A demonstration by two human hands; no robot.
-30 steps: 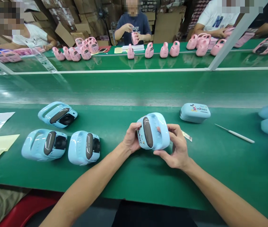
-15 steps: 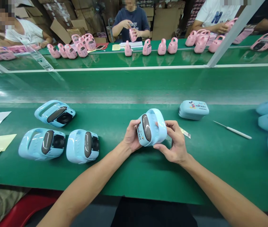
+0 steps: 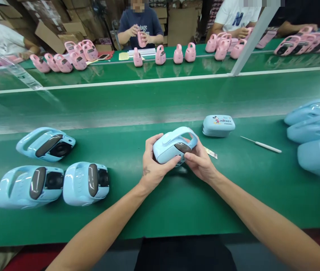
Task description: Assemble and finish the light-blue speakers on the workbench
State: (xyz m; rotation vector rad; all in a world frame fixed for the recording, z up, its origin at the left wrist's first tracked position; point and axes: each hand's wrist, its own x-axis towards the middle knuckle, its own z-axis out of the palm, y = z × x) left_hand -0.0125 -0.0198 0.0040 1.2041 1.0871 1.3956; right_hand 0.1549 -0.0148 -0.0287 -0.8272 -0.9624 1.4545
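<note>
Both my hands grip a light-blue plastic speaker point(image 3: 168, 146) with a loop handle and a dark oval panel, held just above the green table. My left hand point(image 3: 154, 162) wraps its left end, thumb along the near side. On the right end, my right hand point(image 3: 201, 160) closes around the handle side, thumb near the dark panel. Part of a small printed strip point(image 3: 211, 153) shows beside my right hand. Behind it lies another light-blue speaker point(image 3: 218, 126) with a printed cartoon logo facing up. A thin pick with a white handle point(image 3: 267, 146) rests further right.
Several blue speakers lie at the left, one of them a handled speaker point(image 3: 86, 183). More blue units point(image 3: 319, 156) are grouped at the right edge. Beyond a metal rail point(image 3: 137, 81), a co-worker point(image 3: 140, 28) handles a pink unit; several pink units point(image 3: 160, 55) stand there.
The speaker in my hands has been turned, so its handle now points up and right and the dark panel faces nearer my right thumb. My view has shifted to the right.
</note>
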